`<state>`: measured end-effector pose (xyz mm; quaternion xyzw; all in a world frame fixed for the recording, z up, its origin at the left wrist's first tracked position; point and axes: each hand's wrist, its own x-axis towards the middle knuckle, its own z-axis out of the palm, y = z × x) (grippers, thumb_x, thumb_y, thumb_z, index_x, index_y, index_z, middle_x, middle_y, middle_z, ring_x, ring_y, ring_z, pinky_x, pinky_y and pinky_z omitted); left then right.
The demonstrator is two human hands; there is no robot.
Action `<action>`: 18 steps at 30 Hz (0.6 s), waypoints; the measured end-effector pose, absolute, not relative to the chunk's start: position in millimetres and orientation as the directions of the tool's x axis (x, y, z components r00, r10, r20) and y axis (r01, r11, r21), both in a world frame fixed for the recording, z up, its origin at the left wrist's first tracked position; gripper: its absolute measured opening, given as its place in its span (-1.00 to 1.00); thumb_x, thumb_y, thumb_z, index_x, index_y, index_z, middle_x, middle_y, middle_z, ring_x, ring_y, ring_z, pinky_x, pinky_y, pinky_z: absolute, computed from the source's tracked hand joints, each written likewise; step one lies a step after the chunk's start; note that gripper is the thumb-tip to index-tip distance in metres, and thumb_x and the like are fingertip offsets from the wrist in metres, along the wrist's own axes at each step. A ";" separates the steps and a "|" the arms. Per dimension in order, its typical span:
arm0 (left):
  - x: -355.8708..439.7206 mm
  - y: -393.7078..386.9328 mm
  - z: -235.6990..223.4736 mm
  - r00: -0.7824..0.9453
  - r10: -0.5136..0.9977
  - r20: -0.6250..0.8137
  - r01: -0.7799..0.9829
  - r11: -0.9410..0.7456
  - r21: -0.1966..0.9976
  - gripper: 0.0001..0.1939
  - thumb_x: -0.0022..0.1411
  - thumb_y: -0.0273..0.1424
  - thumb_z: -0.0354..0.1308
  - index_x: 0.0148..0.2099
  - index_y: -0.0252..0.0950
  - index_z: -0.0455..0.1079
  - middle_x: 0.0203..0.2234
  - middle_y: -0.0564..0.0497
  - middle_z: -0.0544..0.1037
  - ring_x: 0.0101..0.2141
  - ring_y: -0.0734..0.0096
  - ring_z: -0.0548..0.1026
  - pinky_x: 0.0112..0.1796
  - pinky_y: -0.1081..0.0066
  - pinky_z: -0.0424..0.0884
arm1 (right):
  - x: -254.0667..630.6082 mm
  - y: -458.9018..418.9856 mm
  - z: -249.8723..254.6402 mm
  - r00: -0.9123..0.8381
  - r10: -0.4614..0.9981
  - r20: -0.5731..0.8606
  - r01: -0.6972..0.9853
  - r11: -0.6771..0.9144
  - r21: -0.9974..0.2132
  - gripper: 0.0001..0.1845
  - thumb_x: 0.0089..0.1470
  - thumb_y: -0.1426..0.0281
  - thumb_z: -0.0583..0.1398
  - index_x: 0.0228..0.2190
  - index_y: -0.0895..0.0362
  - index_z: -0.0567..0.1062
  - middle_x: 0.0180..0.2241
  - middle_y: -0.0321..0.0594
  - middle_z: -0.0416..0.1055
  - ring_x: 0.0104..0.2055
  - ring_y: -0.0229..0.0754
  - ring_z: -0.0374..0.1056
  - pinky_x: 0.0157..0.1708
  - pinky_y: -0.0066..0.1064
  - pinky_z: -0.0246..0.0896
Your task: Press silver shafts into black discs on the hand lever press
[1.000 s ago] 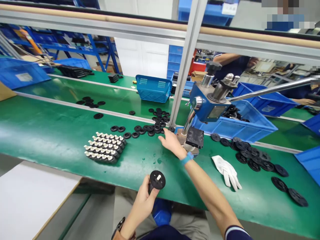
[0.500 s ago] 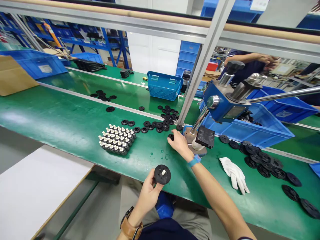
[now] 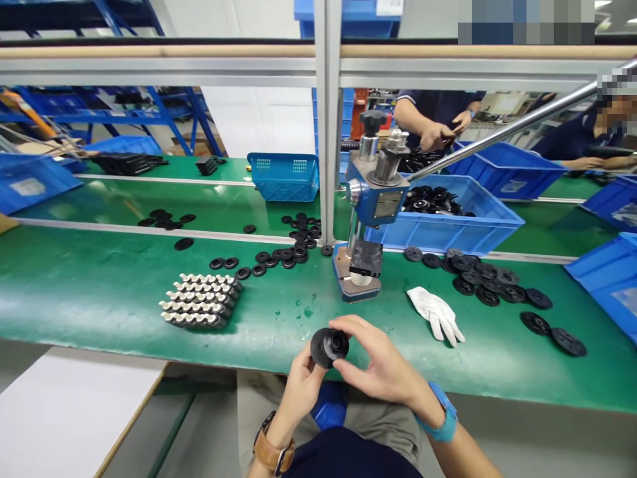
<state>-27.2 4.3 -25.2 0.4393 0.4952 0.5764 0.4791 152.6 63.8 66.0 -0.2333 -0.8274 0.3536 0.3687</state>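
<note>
My left hand [image 3: 302, 380] grips a black disc with a stem [image 3: 326, 348] from below, just over the near edge of the green bench. My right hand [image 3: 381, 362] pinches a small black ring [image 3: 339, 342] against the face of that disc. Both hands meet in front of a small blue hand press [image 3: 371, 199] whose long steel lever [image 3: 502, 129] rises to the right. A block of silver-tipped pins [image 3: 199, 301] stands on the bench to the left. Small black rings [image 3: 279, 255] lie scattered behind it.
A white glove [image 3: 436, 314] lies right of the press, with larger black discs [image 3: 490, 282] beyond. Blue bins [image 3: 448, 222] and a blue basket [image 3: 283, 176] sit behind. An upright aluminium post [image 3: 327, 133] stands beside the press. Other people's hands [image 3: 438, 133] work across the line.
My right hand came back from the rings near the press base with a small ring and now holds it on the disc. The left hand stayed, turning the disc slightly.
</note>
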 end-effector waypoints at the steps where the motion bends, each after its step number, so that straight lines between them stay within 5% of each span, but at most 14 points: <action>1: -24.9 3.9 -24.8 -0.145 0.989 0.035 -0.104 -0.050 0.993 -0.50 0.16 -0.01 0.37 -0.03 -0.29 0.58 -0.17 -0.18 0.67 -0.05 -0.02 0.60 0.04 0.11 0.49 | 154.3 61.9 66.1 -0.628 0.633 0.453 0.115 0.651 -0.751 -0.35 0.11 0.58 0.25 0.21 0.03 0.32 0.09 -0.07 0.45 0.12 -0.05 0.39 0.12 -0.19 0.36; 18: -33.1 -13.7 -0.1 0.129 0.986 0.102 0.096 -0.115 0.989 -0.67 0.30 -0.19 0.17 -0.06 -0.24 0.64 -0.14 -0.13 0.69 -0.13 0.06 0.60 0.05 0.14 0.48 | 167.1 38.0 85.0 -0.734 0.470 0.491 -0.023 0.705 -0.709 -0.30 0.19 0.63 0.20 0.30 0.09 0.21 0.12 -0.01 0.46 0.18 -0.04 0.35 0.21 -0.09 0.31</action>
